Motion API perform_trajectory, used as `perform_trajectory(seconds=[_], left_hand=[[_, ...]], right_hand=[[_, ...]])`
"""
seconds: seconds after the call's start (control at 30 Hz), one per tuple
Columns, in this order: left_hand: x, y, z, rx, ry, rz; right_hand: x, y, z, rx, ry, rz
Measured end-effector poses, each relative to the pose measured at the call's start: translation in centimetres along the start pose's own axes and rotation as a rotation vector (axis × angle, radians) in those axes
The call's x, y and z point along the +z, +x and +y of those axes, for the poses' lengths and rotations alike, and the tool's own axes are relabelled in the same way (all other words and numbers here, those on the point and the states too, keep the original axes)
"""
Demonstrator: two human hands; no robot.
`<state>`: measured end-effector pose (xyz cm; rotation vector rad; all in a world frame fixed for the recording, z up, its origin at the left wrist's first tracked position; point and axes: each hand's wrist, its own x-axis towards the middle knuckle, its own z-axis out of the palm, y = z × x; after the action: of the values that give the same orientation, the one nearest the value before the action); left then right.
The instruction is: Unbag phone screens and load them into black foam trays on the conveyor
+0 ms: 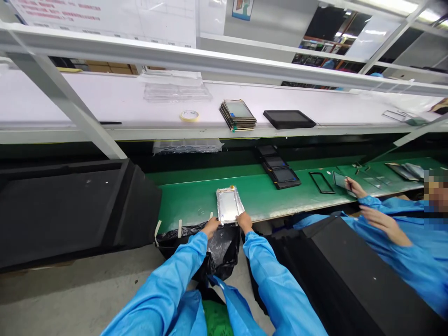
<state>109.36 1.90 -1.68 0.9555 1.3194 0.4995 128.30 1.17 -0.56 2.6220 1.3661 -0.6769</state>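
Black trays point(280, 170) lie beyond the shiny foil-wrapped panel point(228, 204); my left hand point(211, 227) and right hand point(244, 221) pinch its near corners.

I see bare green desk point(189, 198) left of the silver panel point(229, 205) at centre frame, and more between it and the row of black screens point(280, 170) right of centre. Further right, a black frame point(321, 182) and a co-worker's hand point(355, 186) block passage. A black foam block point(70, 205) walls off the left.
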Motion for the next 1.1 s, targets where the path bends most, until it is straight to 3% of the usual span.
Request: perform_trajectory(seconds=[0.13,0.3,0.47,0.77,1.1], left_hand=[[0.9,1.4,0.5,-0.147,-0.175,0.017],[0.6,2.1,0.4,-0.226,-0.352,0.050],[-0.1,2.0,0.5,-0.245,-0.474,0.039],[0.0,2.3,0.6,-0.259,-0.575,0.050],[0.7,2.4,-0.2,-0.231,-0.613,0.029]], right_hand=[[0.1,-1.3,-0.3,-0.162,-0.068,0.030],[0.2,-2.7,-1.2,-0.597,-0.151,0.043],[-0.1,-2.4,-1.5,-0.782,-0.260,0.046],[0.6,-2.0,-1.4,-0.874,-0.443,0.142],[-0.1,-2.7,-1.9,-0.881,-0.536,0.142]])
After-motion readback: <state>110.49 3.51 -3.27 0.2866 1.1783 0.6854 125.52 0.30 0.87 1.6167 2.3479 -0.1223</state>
